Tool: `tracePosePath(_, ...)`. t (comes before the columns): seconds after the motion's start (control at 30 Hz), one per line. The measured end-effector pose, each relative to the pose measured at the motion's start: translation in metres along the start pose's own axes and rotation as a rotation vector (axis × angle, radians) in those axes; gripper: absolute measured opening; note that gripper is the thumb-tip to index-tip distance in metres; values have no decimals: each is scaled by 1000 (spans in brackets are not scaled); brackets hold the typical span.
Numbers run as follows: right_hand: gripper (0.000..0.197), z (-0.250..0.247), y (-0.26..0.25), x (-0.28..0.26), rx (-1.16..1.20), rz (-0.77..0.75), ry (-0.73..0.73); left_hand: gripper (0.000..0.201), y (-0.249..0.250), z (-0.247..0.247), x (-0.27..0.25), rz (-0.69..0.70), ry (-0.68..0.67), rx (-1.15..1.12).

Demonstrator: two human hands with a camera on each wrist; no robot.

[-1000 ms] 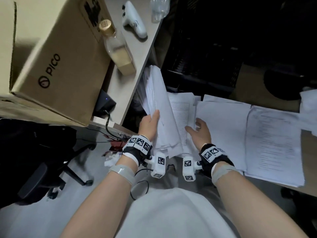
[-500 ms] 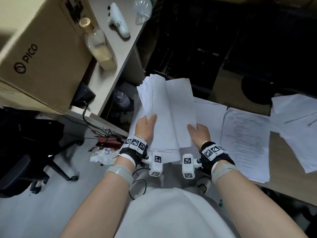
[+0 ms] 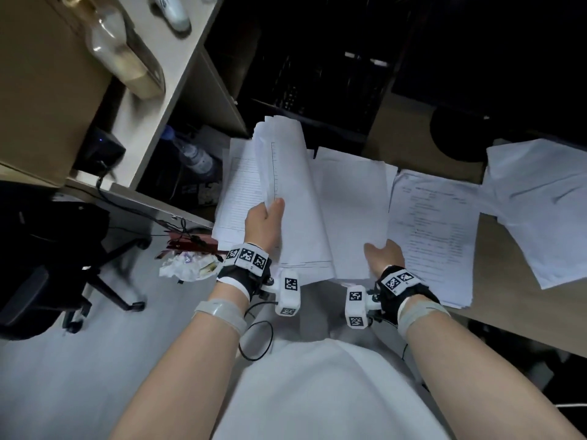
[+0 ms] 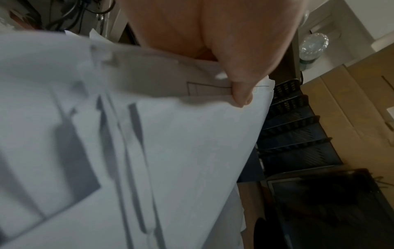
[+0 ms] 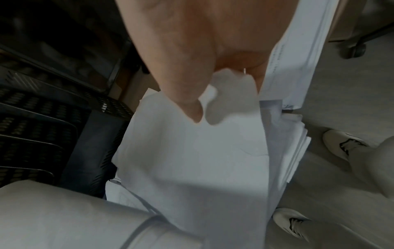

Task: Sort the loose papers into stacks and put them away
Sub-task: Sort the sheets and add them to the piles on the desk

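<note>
Paper bundle (image 3: 295, 198) sits upright betw. both hands, in front of the person's lap at the desk (image 3: 508, 296) edge. Left hand (image 3: 263, 220) grips the thick part, thumb on the front face, fingers hidden behind. Right hand (image 3: 382, 257) holds the lower right of the front sheets, thumb on top; remaining fingers tucked under, can't tell how tightly. Step in hand looks like gathering/squaring one stack. More loose papers: printed stack (image 3: 435, 236) on the desk just right of the bundle, skewed sheets (image 3: 540, 204) further right. Black tiered tray (image 4: 298, 134) stands beyond, prob. the put-away spot. Next move needs edges tapped flush w/ both hands firm, since sheets fan at the top and could slip.
</note>
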State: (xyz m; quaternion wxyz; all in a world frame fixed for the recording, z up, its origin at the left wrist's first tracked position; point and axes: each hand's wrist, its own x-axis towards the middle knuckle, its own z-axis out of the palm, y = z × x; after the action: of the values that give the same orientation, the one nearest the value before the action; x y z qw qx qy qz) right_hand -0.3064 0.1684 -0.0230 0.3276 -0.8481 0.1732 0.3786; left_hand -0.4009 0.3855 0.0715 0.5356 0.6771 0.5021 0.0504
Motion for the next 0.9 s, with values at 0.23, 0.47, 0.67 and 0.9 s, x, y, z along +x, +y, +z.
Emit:
tracePosePath(0.23,68,-23,-37,-29,163,-379,-71,42,2,23,-4,-11,-127,-69)
tracePosePath(0.47,55,-46,-77,-68,311,-467,-577,30,30,48,-25,5,-351,-243)
tracePosePath(0.67,36,-51,-70,-50,223,-469,-359,25,22,51,-34,71,-321,-47)
tracePosePath(0.9,25,-47,-37,-25,133,-370,-111,28,4,27,-24,12,-221,-70)
